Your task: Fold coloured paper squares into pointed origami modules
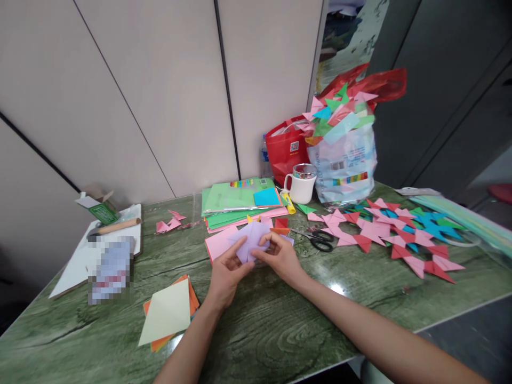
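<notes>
Both hands hold a creased sheet of lilac origami paper (250, 238) just above the table. My left hand (229, 269) grips its left and lower edge between thumb and fingers. At its right side, my right hand (282, 257) pinches the paper with thumb and forefinger. Behind and under the hands lie a pink sheet (216, 242) and several small folded pieces in red and orange (281, 223). Black-handled scissors (321, 241) rest to the right of my right hand. A stack of square papers (168, 312), cream on top with orange below, lies left of my left forearm.
Folded-paper stars (374, 228) in pink, red and blue spread over the right of the green table (312, 330). A white mug (302, 188), a red bag (286, 154) and a stuffed plastic bag (344, 160) stand behind. Paper packs (236, 194) lie at the back, a white board (72, 266) at left.
</notes>
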Available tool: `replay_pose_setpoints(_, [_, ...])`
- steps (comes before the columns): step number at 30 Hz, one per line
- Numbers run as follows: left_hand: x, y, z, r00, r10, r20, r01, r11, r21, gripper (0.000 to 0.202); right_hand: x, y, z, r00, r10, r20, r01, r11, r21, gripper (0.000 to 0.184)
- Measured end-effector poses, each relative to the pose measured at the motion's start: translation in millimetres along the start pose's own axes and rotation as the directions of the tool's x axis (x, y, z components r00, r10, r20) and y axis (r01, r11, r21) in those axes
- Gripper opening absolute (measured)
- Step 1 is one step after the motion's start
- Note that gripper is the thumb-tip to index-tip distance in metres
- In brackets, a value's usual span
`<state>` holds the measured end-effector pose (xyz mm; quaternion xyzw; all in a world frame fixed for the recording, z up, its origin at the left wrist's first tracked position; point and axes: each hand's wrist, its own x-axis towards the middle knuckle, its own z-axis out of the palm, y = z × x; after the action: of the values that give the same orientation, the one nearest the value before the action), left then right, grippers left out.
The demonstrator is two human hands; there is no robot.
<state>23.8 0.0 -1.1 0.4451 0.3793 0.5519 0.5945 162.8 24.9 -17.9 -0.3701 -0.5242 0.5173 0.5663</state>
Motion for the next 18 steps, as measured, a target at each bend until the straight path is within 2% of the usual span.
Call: replay_pose_setpoints(18, [-0.9, -0.7, 2.5, 0.998, 0.031, -0.060, -0.029, 0.999, 0.034, 0.052, -2.4, -1.2, 1.0, 0.999, -0.048, 0.000, 0.048, 0.996, -0.077, 0.032])
